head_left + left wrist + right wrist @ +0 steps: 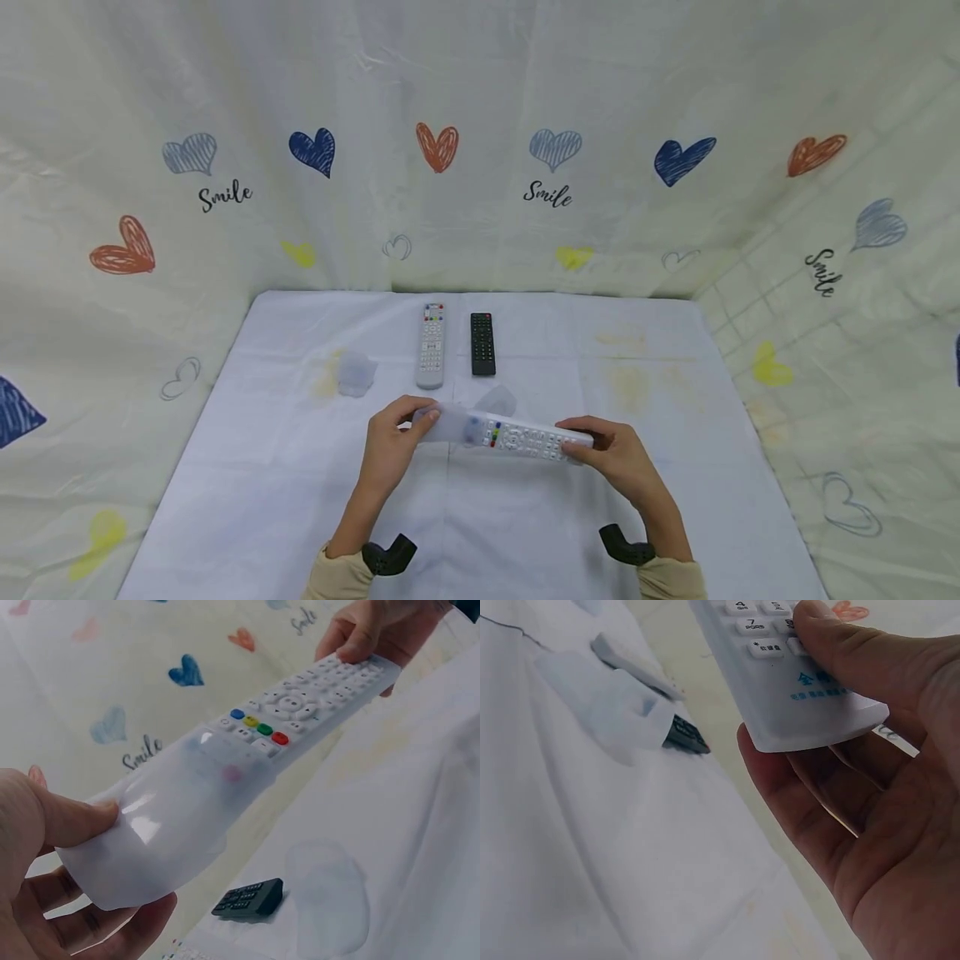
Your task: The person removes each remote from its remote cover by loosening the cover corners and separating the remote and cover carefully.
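Note:
A white remote control (pixel 525 439) with coloured buttons is held above the table, its far-left end inside a translucent silicone-like sleeve (pixel 169 814). My left hand (pixel 390 442) pinches the sleeve's outer end between thumb and fingers; in the left wrist view the other fingers curl beneath it. At the opposite end, my right hand (pixel 617 456) grips the remote, thumb on the buttons and fingers underneath. The coloured buttons lie just outside the sleeve's mouth, and the covered end shows only faintly through the material.
Behind the hands, a grey-white remote (pixel 431 354) and a black remote (pixel 483 344) lie on the white-covered table (pixel 262 467). One translucent sleeve (pixel 356 374) lies left of them, another translucent piece (pixel 498 401) just beyond the held remote. A heart-printed curtain (pixel 480 83) encloses the table.

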Available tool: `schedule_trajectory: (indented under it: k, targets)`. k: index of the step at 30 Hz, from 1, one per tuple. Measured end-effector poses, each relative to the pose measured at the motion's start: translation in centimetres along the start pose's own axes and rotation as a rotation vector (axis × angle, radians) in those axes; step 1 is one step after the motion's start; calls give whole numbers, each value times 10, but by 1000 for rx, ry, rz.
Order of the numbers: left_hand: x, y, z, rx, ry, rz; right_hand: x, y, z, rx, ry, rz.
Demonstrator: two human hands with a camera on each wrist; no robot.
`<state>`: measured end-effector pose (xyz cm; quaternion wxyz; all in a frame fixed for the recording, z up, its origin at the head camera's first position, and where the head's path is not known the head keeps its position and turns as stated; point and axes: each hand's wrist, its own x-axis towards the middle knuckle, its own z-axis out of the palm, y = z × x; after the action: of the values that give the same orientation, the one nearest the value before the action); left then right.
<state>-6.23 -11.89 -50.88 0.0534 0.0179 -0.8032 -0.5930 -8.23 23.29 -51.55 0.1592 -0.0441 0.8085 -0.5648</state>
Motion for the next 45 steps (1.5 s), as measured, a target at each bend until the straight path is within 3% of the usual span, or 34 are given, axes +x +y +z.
schedule_trajectory:
  k: [12, 23, 30, 34, 39, 45]
  targets:
    - [13, 9, 3, 15, 0, 62, -11, -5, -15, -9, 31, -35]
    - [33, 3, 0, -4, 9, 21, -13, 9, -14, 38, 60, -71]
    - [75, -5, -30, -44, 191, -63, -31, 28, -32, 47, 188, 28]
    - [102, -20, -43, -59, 236, -126, -39, 40, -30, 65, 180, 85]
    - [130, -36, -46, -195, 296, -213, -45, 49, -15, 103, 174, 140]
    - [155, -46, -37, -320, 335, -281, -51, 54, -3, 146, 216, 198]
